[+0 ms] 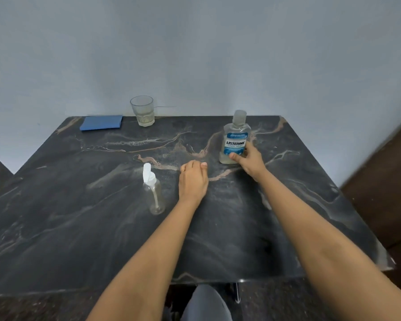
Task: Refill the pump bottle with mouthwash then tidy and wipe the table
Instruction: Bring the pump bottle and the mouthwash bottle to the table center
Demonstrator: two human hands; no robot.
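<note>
A clear mouthwash bottle (235, 137) with a blue label and a clear cap stands upright at the right back of the dark marble table (79, 228). My right hand (249, 162) grips its lower part, thumb across the front. A small clear pump bottle (153, 193) with a white pump head stands near the table's middle and looks nearly empty. My left hand (192, 179) hovers or rests just right of the pump bottle with its fingers curled under, holding nothing.
A blue folded cloth (101, 122) lies at the back left corner. A clear drinking glass (142, 110) with a little liquid stands beside it against the pale wall. A brown door or panel (384, 181) is at the right. My knee (206, 304) shows below the front edge.
</note>
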